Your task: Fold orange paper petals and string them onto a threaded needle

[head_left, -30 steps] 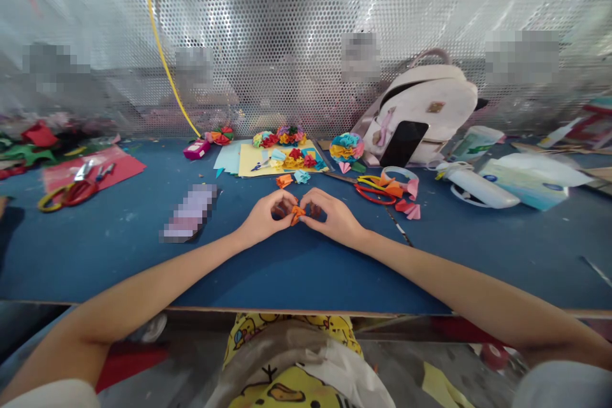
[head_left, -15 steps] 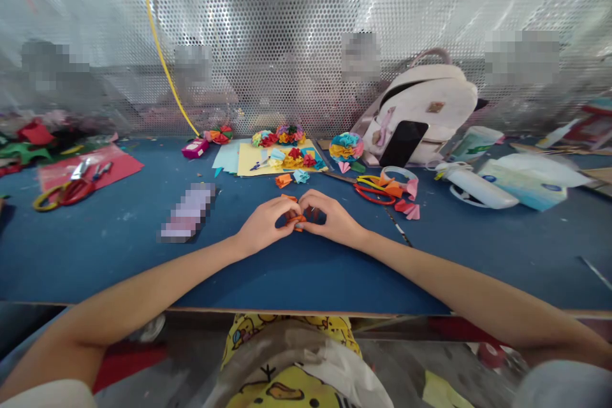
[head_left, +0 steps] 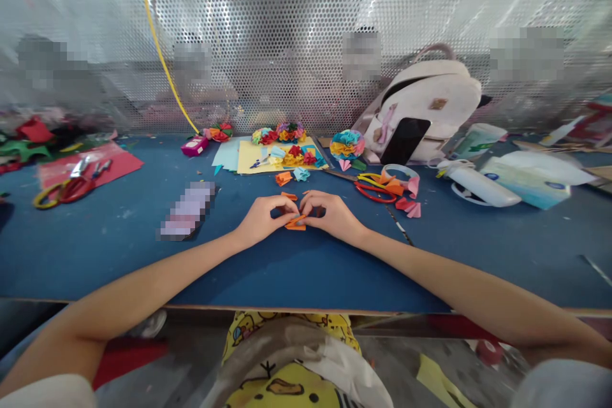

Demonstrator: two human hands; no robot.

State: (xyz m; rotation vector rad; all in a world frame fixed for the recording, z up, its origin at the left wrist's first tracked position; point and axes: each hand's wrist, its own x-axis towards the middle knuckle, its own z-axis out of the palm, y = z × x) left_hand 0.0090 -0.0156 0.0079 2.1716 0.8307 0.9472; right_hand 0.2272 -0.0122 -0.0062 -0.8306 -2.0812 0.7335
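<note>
Orange folded paper [head_left: 297, 224] is pinched between thumb and fingers of both our left hand [head_left: 261, 218] and our right hand [head_left: 335, 215], over the blue table [head_left: 296, 274]; lettering on the tissue pack [head_left: 523, 185] is too blurred to read.

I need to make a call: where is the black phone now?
In the head view, the black smartphone leans against the white backpack, right of centre on the blue table, just right of the multicoloured paper pompom.
</note>
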